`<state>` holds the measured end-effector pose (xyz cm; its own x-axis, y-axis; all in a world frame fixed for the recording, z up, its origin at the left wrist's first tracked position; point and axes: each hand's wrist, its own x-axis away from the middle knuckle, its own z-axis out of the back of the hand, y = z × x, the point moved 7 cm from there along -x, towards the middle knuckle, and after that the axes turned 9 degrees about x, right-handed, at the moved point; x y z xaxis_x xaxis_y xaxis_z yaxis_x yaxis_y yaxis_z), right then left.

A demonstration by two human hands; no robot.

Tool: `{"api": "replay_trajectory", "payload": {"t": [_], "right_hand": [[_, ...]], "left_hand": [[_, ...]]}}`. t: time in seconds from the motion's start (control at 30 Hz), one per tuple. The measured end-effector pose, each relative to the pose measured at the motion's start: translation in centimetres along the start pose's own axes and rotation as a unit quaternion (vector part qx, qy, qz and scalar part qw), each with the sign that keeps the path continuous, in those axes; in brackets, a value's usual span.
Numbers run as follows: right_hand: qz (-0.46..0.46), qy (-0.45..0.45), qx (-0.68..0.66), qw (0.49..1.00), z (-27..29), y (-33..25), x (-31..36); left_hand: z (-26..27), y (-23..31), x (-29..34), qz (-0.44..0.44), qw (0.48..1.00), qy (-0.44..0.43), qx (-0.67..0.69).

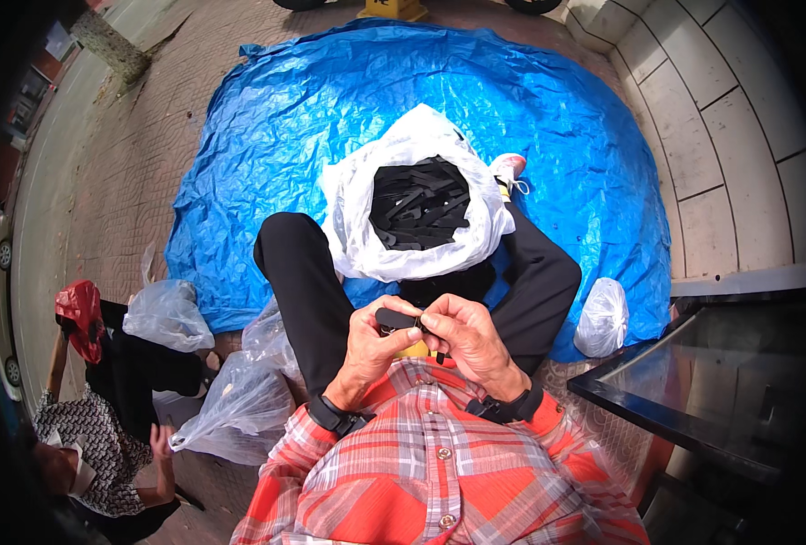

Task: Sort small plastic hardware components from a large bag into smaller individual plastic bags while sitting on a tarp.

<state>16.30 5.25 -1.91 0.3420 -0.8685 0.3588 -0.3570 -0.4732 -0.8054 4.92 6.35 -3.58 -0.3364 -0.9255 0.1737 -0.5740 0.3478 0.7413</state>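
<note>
Above my lap, my left hand (368,350) is closed round a flat black strip (394,320) with a rounded end. My right hand (472,338) pinches at the strip's other end, thumb against forefinger. Something small and thin shows between the two hands, too small to name. A short dark end pokes out below the right fingers. Just beyond my hands, between my legs, stands a white plastic bag (357,250) with its mouth rolled open. Many loose black strips (419,202) fill it.
A blue tarp (276,118) covers the paving under the bag. At right lie a tied white bag (603,318) and a dark glass-topped table (693,381). Clear plastic bags (239,409) lie at left, beside a seated person (103,436) holding a red bag (79,313).
</note>
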Motion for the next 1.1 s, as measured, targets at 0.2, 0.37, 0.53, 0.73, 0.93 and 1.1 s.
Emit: {"api": "replay_trajectory", "payload": {"t": [0.2,0.37,0.53,0.73,0.93,1.1], "right_hand": [[0.026,0.03,-0.014,0.999,0.3,-0.7,0.2],[0.019,0.021,0.014,0.999,0.2,-1.1,0.2],[-0.095,-0.093,0.158,0.978,-0.2,-0.1,0.2],[0.019,0.014,0.186,0.982,1.0,-0.2,-0.7],[0.126,0.159,0.362,0.91,2.3,-0.8,-0.6],[0.075,0.117,0.272,0.952,2.0,-0.9,-0.2]], "left_hand": [[-0.1,-0.1,-0.1,0.004,1.0,0.0,0.006],[-0.6,0.6,-0.3,0.0,0.997,-0.043,-0.069],[-2.6,2.0,0.1,0.053,0.997,-0.038,-0.034],[-0.5,0.2,0.0,0.074,0.993,0.011,-0.091],[-1.9,1.5,-0.2,0.012,0.958,-0.01,-0.285],[-1.5,0.9,-1.0,0.071,0.992,0.056,-0.091]]}}
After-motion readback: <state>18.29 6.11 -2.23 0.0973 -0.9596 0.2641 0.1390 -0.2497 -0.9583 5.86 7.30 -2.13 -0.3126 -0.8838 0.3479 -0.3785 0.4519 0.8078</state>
